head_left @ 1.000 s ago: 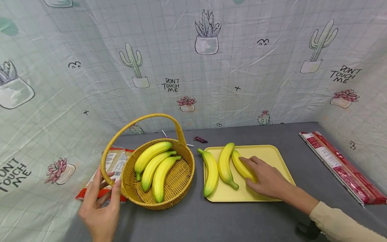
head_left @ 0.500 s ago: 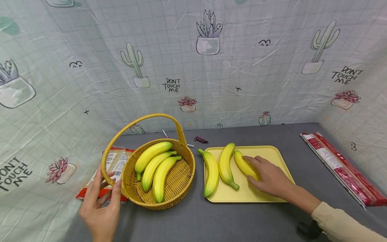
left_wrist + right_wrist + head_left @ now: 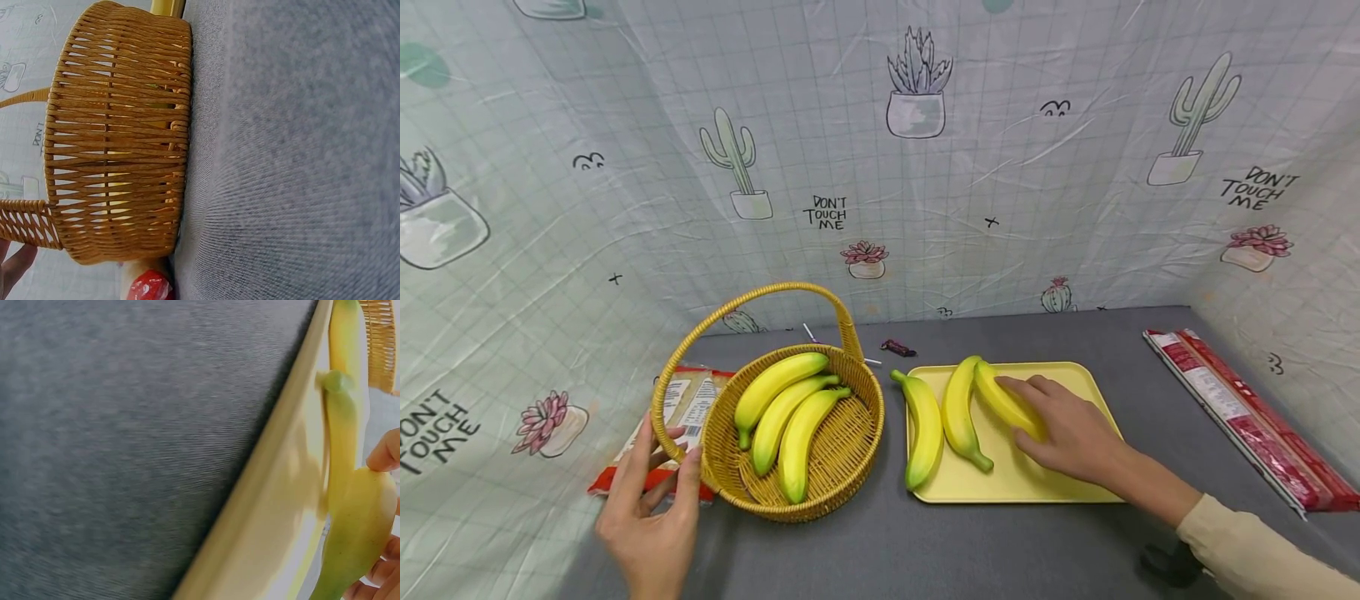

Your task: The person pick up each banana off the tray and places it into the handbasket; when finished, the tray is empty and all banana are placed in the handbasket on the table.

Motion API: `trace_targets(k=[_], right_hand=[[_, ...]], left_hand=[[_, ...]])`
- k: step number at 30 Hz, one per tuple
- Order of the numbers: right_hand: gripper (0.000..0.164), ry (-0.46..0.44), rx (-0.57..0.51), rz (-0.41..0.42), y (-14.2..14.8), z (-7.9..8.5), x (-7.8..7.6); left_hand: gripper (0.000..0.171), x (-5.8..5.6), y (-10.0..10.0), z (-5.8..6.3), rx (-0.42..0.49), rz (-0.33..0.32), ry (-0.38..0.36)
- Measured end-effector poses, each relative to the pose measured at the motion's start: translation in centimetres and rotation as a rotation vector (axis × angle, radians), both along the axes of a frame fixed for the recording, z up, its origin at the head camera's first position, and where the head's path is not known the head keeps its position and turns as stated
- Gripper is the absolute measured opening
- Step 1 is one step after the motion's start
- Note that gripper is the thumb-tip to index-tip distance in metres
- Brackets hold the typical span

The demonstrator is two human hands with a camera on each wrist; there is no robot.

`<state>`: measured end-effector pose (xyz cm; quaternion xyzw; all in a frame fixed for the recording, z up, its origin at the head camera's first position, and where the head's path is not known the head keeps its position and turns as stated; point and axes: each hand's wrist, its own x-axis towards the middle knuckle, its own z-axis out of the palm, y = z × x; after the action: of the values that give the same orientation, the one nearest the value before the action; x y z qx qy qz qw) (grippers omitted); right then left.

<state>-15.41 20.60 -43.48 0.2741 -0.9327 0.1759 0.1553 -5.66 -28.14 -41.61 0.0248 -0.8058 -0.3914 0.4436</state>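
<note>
My left hand [image 3: 651, 525] grips the lower left end of the handle of a round wicker basket [image 3: 842, 442]. Three bananas [image 3: 802, 442] lie side by side in the basket. In the left wrist view the woven basket wall [image 3: 119, 137] fills the left half, with fingertips at the handle base. Over a pale yellow tray [image 3: 962, 487], my right hand [image 3: 1075, 437] holds a banana [image 3: 1003, 396] between thumb and fingers. Its far tip meets a middle banana [image 3: 961, 408]; another banana [image 3: 923, 429] lies at the tray's left. The right wrist view shows the held banana [image 3: 359, 531] tilted above the tray.
A red and clear food packet [image 3: 673, 400] lies behind and left of the basket. At the back are a small dark wrapped sweet [image 3: 897, 347] and a thin white stick [image 3: 809, 332]. A long red package [image 3: 1247, 417] lies at the right, and patterned cloth surrounds the grey table.
The banana in my right hand first shifted slightly right, then left and away, so its tip now meets the middle banana. My left hand and the basket have stayed put.
</note>
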Motion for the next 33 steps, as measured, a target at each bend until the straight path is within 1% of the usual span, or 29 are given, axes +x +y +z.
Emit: trace_targets(k=[7, 13, 20, 28, 33], right_hand=[[0.067, 0.032, 0.005, 0.045, -0.9, 1.0, -0.1], [0.067, 0.077, -0.018, 0.087, -1.7, 1.6, 0.0], [0.065, 0.097, -0.021, 0.142, -3.3, 2.7, 0.1], [0.068, 0.146, 0.003, 0.243, -5.7, 4.1, 0.4], [0.069, 0.159, 0.026, 0.295, -7.3, 4.8, 0.4]], left_hand=[[0.079, 0.0, 0.0, 0.0, 0.005, 0.011, -0.004], [0.078, 0.0, 0.0, 0.0, -0.002, 0.0, 0.014], [0.079, 0.0, 0.0, 0.0, 0.003, 0.003, 0.018], [0.079, 0.0, 0.1, 0.0, 0.004, -0.002, 0.008], [0.078, 0.0, 0.2, 0.0, 0.012, 0.016, 0.001]])
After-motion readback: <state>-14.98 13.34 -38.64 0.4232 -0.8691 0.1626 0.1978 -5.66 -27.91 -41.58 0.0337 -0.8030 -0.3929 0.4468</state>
